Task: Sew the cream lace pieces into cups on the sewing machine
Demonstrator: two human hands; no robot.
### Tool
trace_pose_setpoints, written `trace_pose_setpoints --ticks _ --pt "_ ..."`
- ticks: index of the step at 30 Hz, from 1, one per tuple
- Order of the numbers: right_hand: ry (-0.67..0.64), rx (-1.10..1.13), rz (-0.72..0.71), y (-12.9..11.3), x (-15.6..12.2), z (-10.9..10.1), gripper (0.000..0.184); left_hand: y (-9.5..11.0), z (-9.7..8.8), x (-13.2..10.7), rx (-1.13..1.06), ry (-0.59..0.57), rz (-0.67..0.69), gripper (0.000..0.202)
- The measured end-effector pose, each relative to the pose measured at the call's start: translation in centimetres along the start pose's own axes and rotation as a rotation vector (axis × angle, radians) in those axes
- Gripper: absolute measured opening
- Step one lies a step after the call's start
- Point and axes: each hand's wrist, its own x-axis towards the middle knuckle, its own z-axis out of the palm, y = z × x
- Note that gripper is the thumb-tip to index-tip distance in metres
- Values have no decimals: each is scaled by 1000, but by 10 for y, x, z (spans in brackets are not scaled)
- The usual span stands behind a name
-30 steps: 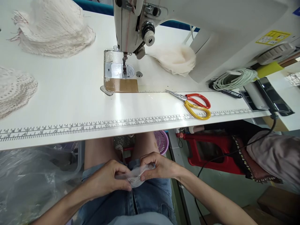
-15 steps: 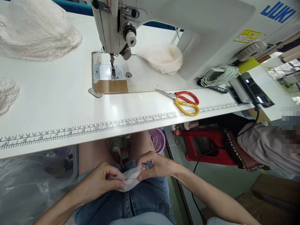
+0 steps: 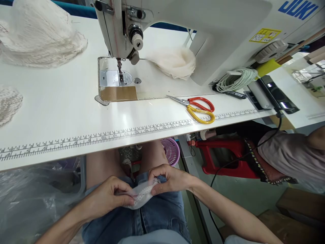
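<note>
A small piece of sheer white fabric (image 3: 143,196) with a dotted, lace-like band is stretched between both hands above the lap. My left hand (image 3: 118,193) pinches its left end between thumb and fingers. At the right end, my right hand (image 3: 165,181) grips it the same way, thumb below and fingers curled over. Parts of the fabric are hidden behind the fingers. Beyond the hands, on the table, lie scissors (image 3: 195,108) with one red and one yellow handle, shut blades pointing left. The sewing machine (image 3: 122,40) stands behind them.
White fabric is stacked (image 3: 43,37) at the back left, with a lacy pile (image 3: 8,105) nearer. Cream fabric (image 3: 175,62) lies under the machine arm. A ruler strip (image 3: 101,139) lines the table edge. A purple basket (image 3: 171,151), a red stool (image 3: 228,159) and a seated person (image 3: 286,152) are lower right.
The view has shifted slightly. Both hands keep their grip on the fabric; a little more of its dotted band shows near the right hand. More of the person's arm at right shows.
</note>
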Motion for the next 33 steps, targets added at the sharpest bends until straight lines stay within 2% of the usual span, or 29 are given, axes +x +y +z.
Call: trace_pose_setpoints --ticks 5,16,28,33 --pt "25 -36 0 2 1 -1 21 -3 -2 0 23 30 15 9" --pt "52 109 -11 0 0 3 33 -1 -5 -1 -29 32 -9 13" --pt "127 161 -120 11 -1 8 32 -6 -5 -4 31 68 46 21" --pt "166 90 -161 10 -4 12 28 -7 0 -5 94 122 81 22"
